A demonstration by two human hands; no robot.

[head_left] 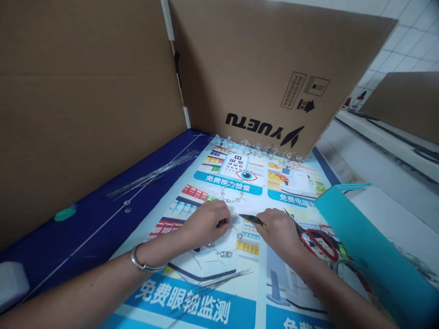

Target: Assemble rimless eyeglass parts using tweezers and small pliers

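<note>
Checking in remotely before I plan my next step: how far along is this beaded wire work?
Looks done: a row of beaded wire pieces lies along the poster's far edge. In hand: the left hand pinches a beaded wire loop, and the right hand holds small pliers beside it. Left: bundles of bare wires lie on the poster.

Bright even indoor light, faint soft shadows under left hand [206,222] and right hand [278,232], wide-angle bowing at edges.
</note>
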